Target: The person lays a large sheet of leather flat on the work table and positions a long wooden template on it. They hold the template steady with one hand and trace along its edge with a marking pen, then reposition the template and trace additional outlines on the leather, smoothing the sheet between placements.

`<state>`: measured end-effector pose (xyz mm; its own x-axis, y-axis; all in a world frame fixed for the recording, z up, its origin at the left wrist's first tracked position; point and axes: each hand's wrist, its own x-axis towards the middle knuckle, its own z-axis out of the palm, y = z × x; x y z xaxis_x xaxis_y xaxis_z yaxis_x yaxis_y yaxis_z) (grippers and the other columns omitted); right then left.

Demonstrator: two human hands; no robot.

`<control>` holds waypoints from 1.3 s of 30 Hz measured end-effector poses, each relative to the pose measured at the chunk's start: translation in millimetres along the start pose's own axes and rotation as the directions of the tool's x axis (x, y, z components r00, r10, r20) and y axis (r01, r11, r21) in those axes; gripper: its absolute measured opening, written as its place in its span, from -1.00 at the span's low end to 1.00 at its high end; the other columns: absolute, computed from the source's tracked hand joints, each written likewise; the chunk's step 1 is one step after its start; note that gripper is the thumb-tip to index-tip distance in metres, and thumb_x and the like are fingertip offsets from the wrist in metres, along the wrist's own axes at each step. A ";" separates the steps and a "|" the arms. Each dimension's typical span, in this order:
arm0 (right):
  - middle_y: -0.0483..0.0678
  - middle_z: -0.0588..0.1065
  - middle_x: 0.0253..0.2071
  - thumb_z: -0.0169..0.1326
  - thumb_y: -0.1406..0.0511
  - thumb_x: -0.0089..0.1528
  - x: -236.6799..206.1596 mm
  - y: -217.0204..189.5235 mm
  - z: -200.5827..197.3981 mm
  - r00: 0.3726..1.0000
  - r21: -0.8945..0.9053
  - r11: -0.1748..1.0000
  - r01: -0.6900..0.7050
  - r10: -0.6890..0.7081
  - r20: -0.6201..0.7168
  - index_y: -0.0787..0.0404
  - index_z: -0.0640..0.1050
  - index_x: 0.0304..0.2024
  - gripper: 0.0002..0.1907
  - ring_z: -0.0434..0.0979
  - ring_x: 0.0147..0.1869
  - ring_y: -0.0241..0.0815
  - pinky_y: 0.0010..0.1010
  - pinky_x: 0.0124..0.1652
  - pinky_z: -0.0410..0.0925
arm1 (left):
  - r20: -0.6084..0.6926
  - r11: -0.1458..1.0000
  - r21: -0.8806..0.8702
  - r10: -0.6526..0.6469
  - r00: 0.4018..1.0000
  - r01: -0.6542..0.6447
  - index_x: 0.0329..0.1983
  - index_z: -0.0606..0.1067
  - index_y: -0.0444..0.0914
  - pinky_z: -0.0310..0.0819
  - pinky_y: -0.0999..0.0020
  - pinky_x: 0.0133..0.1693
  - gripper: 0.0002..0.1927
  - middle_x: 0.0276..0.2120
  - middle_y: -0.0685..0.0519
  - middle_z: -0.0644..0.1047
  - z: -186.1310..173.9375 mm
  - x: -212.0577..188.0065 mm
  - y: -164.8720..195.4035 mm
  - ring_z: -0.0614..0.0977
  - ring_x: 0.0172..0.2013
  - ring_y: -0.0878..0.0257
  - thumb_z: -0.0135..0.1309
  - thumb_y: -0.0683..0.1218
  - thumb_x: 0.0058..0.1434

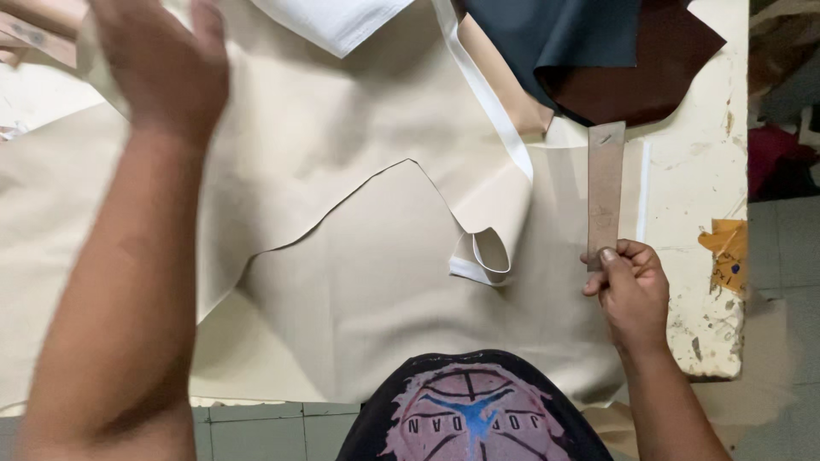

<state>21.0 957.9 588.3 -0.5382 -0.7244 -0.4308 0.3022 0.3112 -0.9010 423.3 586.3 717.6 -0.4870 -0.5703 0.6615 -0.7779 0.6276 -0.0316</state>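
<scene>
The beige leather sheet (342,282) covers most of the work table (692,171), from the left edge of the view to near the right side, and its upper layer has a curved cut edge in the middle. At the far left, the left hand (162,64) is flat above this sheet near the top, palm down, with the fingers stretched out and a little apart; it holds nothing. In the middle, a white strip (491,111) runs down over the sheet and ends in a curled loop. Above it lie a white piece (333,21), then a dark blue piece (564,34) and a dark brown piece (658,77). More to the right, the right hand (630,290) has its fingers closed on the lower end of a narrow brown ruler-like strip (605,188), which lies upright on the sheet near the table's edge. On the far right is an orange scrap (724,252).
</scene>
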 end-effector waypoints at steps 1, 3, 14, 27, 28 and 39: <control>0.16 0.55 -0.18 -0.09 0.40 0.44 1.6 2.8 -0.3 1.000 0.024 1.000 -0.017 0.017 -0.015 0.30 0.35 -0.04 -0.92 0.41 -0.47 -0.35 -0.53 -0.35 0.37 | -0.023 0.997 -0.071 -0.041 0.999 0.039 0.12 0.34 -0.33 0.45 0.01 0.05 -0.62 -0.01 -0.23 0.46 3.7 -13.9 35.2 0.52 0.01 -0.18 0.27 -0.14 0.41; 0.15 0.54 -0.21 -0.08 0.38 0.44 3.8 9.5 -0.7 0.996 -0.007 0.996 -0.086 0.086 -0.028 0.28 0.36 -0.03 -0.91 0.38 -0.51 -0.36 -0.57 -0.44 0.33 | 0.302 0.837 -0.460 -0.167 0.938 0.297 0.10 0.47 -0.33 0.50 0.08 -0.02 -0.65 -0.04 -0.19 0.57 11.0 -45.4 115.3 0.60 -0.03 -0.13 0.26 -0.07 0.38; -0.03 0.43 -0.49 -0.09 0.29 0.42 8.5 35.4 -5.1 0.933 0.018 0.952 -0.306 0.296 0.206 0.24 0.36 -0.08 -0.87 0.30 -0.64 -0.36 -0.61 -0.71 0.11 | 0.847 0.022 -0.462 0.308 0.434 0.887 0.08 0.50 -0.39 0.52 0.26 -0.09 -0.53 -0.19 -0.07 0.64 18.7 -175.8 333.1 0.62 -0.18 0.15 0.25 -0.03 0.19; -0.14 0.40 -0.52 0.00 0.35 0.36 -19.8 41.2 -73.3 0.867 0.077 0.907 -0.415 0.368 0.336 0.18 0.41 -0.13 -0.94 0.29 -0.70 -0.37 -0.63 -0.75 0.09 | 0.843 -0.096 -0.167 0.502 0.193 0.981 0.16 0.53 -0.34 0.45 0.36 0.06 -0.61 -0.02 0.06 0.64 22.0 -238.3 356.5 0.62 -0.04 0.28 0.06 -0.07 0.33; -0.13 0.38 -0.54 0.01 0.35 0.35 -20.9 41.1 -77.4 0.869 0.047 0.919 -0.392 0.353 0.347 0.19 0.43 -0.11 -0.92 0.31 -0.69 -0.37 -0.63 -0.74 0.09 | 0.873 -0.002 -0.165 0.465 0.147 0.986 0.08 0.56 -0.35 0.48 0.32 0.01 -0.63 -0.10 0.01 0.65 22.4 -238.0 358.6 0.63 -0.10 0.24 0.06 -0.03 0.32; 0.01 0.47 -0.49 0.11 0.40 0.26 -57.9 34.4 -70.6 0.965 -0.423 0.891 -0.163 0.233 0.119 0.33 0.37 -0.18 -0.81 0.50 -0.49 -0.24 -0.45 -0.43 0.37 | 0.895 0.437 -0.287 0.441 0.075 0.853 -0.21 0.65 -0.40 0.55 0.15 -0.16 -0.54 -0.37 -0.24 0.65 4.1 -212.7 380.4 0.68 -0.34 0.01 0.10 0.13 0.25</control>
<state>7.1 1054.0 578.6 -0.3551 -0.6998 -0.6199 0.0241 0.6560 -0.7544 229.4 944.2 561.7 -0.7346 -0.2402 -0.6346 -0.6412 -0.0603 0.7650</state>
